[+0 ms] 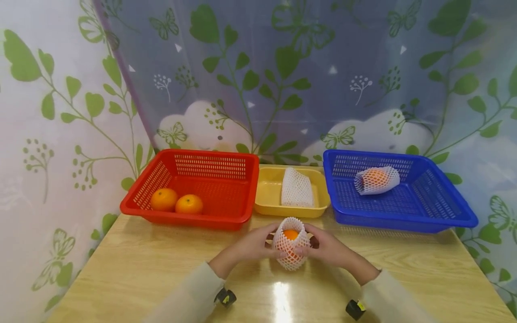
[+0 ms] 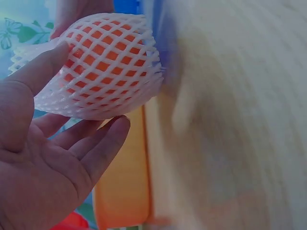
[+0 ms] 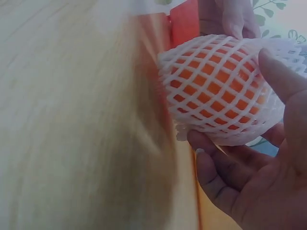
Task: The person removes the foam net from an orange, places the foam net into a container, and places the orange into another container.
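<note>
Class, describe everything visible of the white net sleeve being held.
The white net sleeve is a diamond mesh, apparently soft foam. It stretches around an orange fruit, which shows through the gaps and the open upper end. Roughly upright, it is on the near side of the yellow tray, its sides held between the left grip and right grip. Whether its base touches the table is unclear.

We see two plain cream sleeves (image 1: 190, 294), and near each cuff (image 1: 214, 274) a small black wrist camera (image 1: 354, 310) marked with a yellow patch (image 1: 361, 305)
</note>
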`<state>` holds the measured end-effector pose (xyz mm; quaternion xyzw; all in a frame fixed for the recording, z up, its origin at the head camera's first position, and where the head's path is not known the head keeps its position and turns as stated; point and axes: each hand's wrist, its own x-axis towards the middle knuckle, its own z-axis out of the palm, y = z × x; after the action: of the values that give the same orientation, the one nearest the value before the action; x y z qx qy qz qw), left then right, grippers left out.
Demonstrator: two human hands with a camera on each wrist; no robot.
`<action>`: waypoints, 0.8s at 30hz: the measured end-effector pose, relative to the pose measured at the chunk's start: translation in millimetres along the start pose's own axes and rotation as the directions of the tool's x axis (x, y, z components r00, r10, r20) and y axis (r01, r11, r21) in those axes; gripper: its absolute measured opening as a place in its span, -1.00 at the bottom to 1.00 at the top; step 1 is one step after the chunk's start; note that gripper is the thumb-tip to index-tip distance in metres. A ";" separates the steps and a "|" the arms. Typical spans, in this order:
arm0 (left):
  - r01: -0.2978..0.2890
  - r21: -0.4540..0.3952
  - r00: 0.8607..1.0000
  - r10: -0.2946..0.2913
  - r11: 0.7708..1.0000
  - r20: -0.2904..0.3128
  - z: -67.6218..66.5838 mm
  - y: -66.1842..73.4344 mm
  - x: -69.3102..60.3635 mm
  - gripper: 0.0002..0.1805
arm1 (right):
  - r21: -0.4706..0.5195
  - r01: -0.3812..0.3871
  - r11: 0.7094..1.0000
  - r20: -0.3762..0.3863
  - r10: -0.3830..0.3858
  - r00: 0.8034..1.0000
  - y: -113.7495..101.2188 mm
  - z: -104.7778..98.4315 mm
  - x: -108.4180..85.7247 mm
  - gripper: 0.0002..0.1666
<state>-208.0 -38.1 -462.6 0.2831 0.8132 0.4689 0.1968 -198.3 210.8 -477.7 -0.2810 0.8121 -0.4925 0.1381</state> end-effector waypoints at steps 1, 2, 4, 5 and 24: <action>0.002 0.004 1.000 -0.002 1.000 0.004 0.9 -1.5 -0.3 -0.24 | 0.005 -0.002 1.000 0.006 0.002 1.000 1.5 1.7 0.2 -0.36; 0.003 0.003 1.000 -0.003 1.000 0.005 1.8 -2.9 -0.8 -0.25 | 0.009 -0.001 1.000 0.013 0.001 1.000 2.5 3.6 0.5 -0.36; 0.013 0.003 1.000 -0.013 1.000 0.007 3.1 -6.3 -1.4 -0.27 | 0.027 -0.002 1.000 0.025 0.002 1.000 4.4 6.8 1.3 -0.34; 0.017 0.008 1.000 -0.017 1.000 0.006 3.5 -7.3 -1.7 -0.27 | 0.028 -0.008 1.000 0.026 0.007 1.000 4.4 8.2 1.6 -0.34; 0.010 0.029 1.000 -0.010 1.000 0.004 3.9 -13.8 -1.9 -0.31 | -0.146 0.013 0.989 -0.091 -0.026 0.995 3.2 10.8 1.0 -0.29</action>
<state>-208.0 -42.3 -476.4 0.2829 0.8209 0.4555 0.1966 -194.8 203.6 -485.6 -0.2749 0.8485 -0.4459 0.0745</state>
